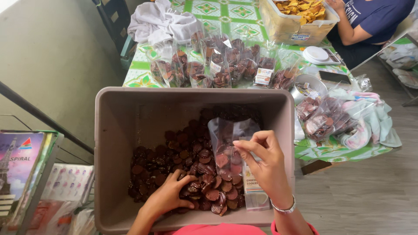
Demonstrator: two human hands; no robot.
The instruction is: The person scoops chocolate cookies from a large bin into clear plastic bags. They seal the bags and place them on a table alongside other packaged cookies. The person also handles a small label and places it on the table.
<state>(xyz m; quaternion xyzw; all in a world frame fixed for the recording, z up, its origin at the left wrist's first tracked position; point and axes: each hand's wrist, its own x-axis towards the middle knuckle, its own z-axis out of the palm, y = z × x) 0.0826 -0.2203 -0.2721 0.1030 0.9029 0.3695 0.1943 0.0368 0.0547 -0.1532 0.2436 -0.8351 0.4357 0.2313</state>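
A big grey plastic tub [130,109] stands in front of me, its bottom covered with dark brown round cookies [183,148]. My left hand [170,196] is down among the cookies, fingers curled over a handful. My right hand [266,167] holds a clear plastic bag [226,135] upright inside the tub. The bag is partly filled with cookies and carries a paper label at its lower end. A silver bracelet sits on my right wrist.
Beyond the tub, a table with a green patterned cloth [230,17] holds several filled cookie bags [217,65], white cloths [161,21], a box of yellow chips [300,17], a small scale [318,54] and a phone. Another person [374,21] sits at the far right. Books [21,165] lie at left.
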